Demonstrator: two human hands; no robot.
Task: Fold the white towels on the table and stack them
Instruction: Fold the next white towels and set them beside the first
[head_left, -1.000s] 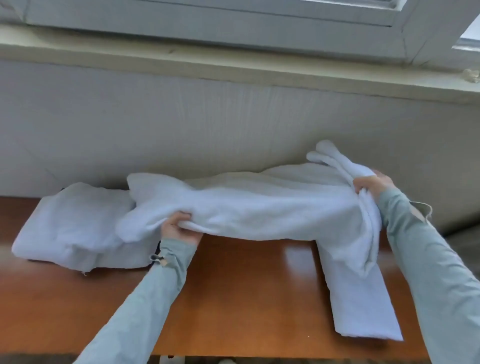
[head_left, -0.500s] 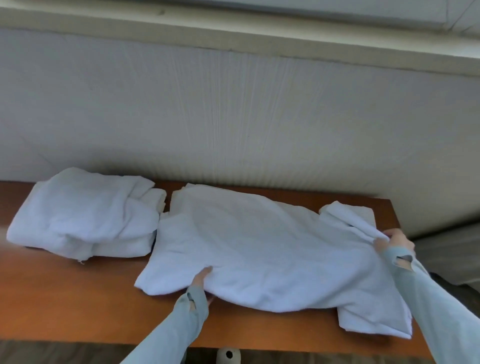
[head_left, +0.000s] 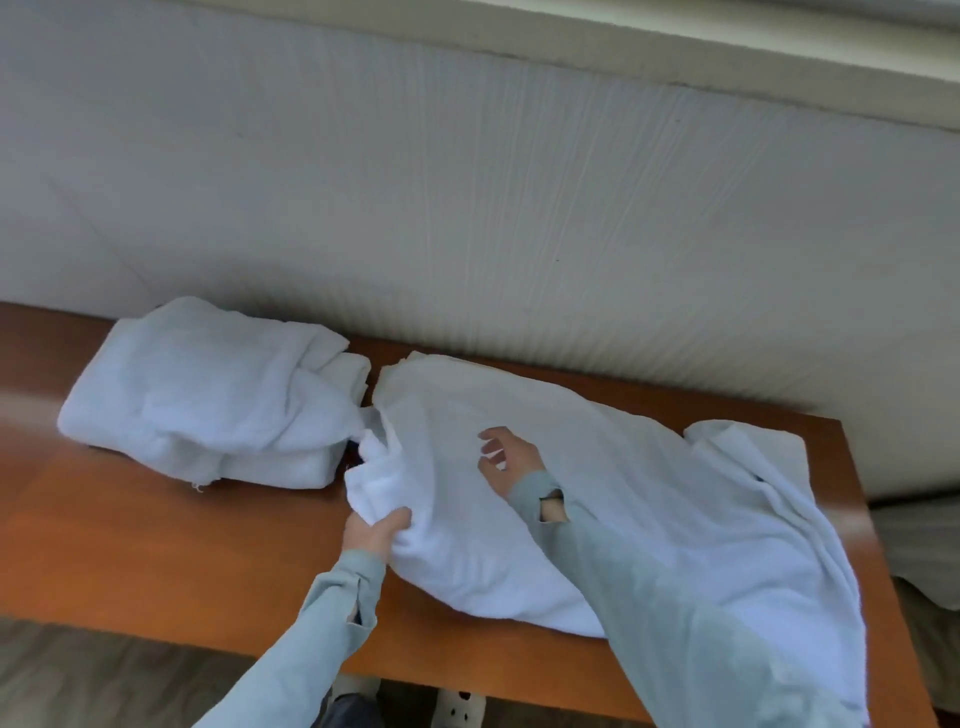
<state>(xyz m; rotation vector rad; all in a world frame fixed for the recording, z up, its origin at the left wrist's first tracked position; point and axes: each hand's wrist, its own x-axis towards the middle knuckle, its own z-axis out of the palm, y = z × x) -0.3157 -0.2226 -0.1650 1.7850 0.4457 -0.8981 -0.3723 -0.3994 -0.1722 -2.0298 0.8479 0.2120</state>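
- the spread towel (head_left: 597, 467) lies mostly flat on the surface (head_left: 156, 545), long axis running left-right
- left hand (head_left: 376, 530) pinches its bunched near-left corner
- right hand (head_left: 506, 457) hovers over the middle, fingers spread, holding nothing
- towel pile (head_left: 208, 395) sits just left

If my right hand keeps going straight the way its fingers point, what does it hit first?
Probably the spread towel itself: the right hand hovers open just above it, fingers aimed left and away. Beyond that lies the towel pile, though depth is hard to judge.
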